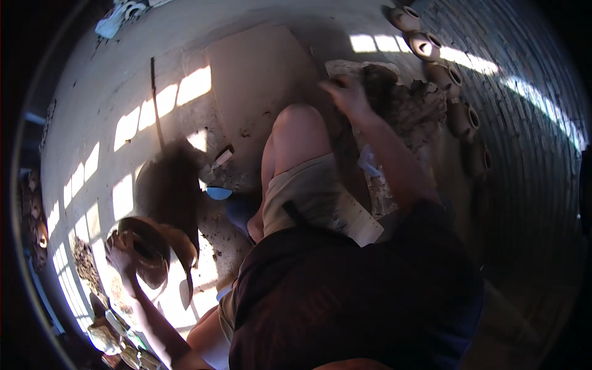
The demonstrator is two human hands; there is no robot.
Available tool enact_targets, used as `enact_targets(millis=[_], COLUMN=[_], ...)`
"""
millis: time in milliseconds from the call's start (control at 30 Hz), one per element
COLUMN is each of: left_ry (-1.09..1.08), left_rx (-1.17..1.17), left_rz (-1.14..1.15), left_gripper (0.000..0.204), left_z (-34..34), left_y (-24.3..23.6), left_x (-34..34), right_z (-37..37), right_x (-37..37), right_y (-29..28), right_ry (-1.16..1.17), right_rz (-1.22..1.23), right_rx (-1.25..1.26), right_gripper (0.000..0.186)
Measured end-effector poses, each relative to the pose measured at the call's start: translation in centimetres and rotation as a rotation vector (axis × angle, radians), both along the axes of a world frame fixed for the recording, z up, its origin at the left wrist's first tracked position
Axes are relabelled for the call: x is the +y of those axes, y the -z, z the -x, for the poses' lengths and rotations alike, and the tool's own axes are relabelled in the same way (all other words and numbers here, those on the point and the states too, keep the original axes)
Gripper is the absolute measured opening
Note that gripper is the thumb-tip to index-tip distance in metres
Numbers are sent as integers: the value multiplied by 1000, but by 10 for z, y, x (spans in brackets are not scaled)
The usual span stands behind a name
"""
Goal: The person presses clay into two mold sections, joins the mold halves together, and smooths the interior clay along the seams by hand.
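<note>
At the lower left, my left hand [121,250] is closed on the rim of a round clay pot [152,237] with a wide dark mouth. Sunlight falls across this pot and the floor around it. My right hand [346,94] is stretched forward at the upper middle, beside a heap of dark, lumpy clay [416,108]. Motion blurs its fingers, so I cannot make out whether they hold anything. A dark rounded lump [379,80] lies just right of that hand.
Several clay pots [445,80] line the ribbed wall [524,92] on the right. Between my arms are a blue bowl [219,193] and a small pale block [224,157]. A flat brown sheet [259,68] covers the floor ahead. Bags and bundles [105,338] lie at lower left.
</note>
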State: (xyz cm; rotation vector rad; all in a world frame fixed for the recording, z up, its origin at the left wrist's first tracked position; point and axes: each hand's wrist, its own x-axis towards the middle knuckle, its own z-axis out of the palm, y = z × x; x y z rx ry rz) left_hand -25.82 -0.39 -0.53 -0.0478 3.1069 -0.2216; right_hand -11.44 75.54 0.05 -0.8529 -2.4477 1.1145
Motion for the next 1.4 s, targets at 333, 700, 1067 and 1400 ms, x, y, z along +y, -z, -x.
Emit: enact_targets(millis=[333, 700, 1067, 1400], left_ry=[268, 149, 37, -7], left_rx=[46, 60, 73, 79], left_rz=[-34, -149, -99, -103], left_gripper=[57, 53, 56, 52], left_z=[-22, -109, -141, -163], left_y=[-9, -38, 25, 85], left_x=[30, -34, -147, -175], right_z=[-153, -124, -148, -137], right_x=[304, 343, 308, 362], right_y=[-17, -4, -8, 19], right_ry=[805, 667, 380, -173], right_rz=[-640, -597, -984, -1018], right_rx=[-737, -956, -833, -1278], right_gripper=[91, 55, 74, 44])
